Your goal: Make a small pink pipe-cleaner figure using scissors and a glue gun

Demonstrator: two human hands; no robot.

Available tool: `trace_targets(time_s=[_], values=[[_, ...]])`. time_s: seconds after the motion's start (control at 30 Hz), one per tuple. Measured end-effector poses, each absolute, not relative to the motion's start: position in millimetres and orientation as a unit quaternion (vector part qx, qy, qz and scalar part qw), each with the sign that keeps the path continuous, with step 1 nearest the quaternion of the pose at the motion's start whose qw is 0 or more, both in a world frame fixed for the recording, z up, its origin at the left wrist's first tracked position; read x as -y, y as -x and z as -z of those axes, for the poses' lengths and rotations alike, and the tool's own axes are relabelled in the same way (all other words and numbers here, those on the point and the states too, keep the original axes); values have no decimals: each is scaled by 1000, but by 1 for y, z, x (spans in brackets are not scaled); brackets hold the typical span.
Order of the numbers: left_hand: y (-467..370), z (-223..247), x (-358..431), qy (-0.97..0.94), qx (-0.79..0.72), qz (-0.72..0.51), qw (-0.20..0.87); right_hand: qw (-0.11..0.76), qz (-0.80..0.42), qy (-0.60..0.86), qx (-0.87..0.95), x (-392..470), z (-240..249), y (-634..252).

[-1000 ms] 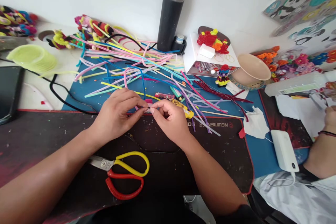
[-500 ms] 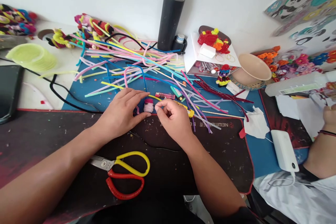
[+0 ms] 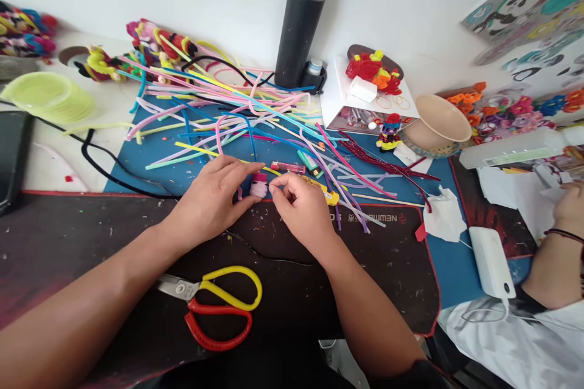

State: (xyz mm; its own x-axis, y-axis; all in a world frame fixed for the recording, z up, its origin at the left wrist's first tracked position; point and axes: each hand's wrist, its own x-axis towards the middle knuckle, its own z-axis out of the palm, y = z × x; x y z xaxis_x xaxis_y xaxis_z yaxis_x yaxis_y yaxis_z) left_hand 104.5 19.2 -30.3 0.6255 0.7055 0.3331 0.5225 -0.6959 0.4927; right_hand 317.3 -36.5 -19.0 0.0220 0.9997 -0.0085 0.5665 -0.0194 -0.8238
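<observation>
A small pink fuzzy piece with a magenta top (image 3: 259, 186) stands between my hands at the mat's back edge. My left hand (image 3: 216, 191) curves round its left side, thumb and fingertips closing on it. My right hand (image 3: 301, 203) is just right of the piece, thumb and forefinger pinched together; whatever they hold is too small to make out. Scissors with one yellow and one red handle (image 3: 228, 310) lie on the dark mat (image 3: 292, 304) below my left hand. A pink lighter (image 3: 288, 167) and a yellow tool (image 3: 331, 197) lie behind my right hand.
Coloured pipe cleaners (image 3: 214, 109) spread across the blue surface. Behind them stands a black flask (image 3: 301, 30), with a white box (image 3: 337, 97) and a beige bowl (image 3: 440, 124) to its right. A power bank (image 3: 491, 261) lies near another person's arm (image 3: 554, 255) at the right.
The view has shifted slightly. The pink piece leans a little differently between my hands, and the other person's hand has moved slightly left. My hands keep nearly the same pose.
</observation>
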Motion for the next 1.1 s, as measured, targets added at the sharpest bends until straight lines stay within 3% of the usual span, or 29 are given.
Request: trace_targets(time_s=[1.1], values=[[-103, 29, -14, -888, -346, -252, 167, 300, -312, 638, 636, 34, 20, -317]])
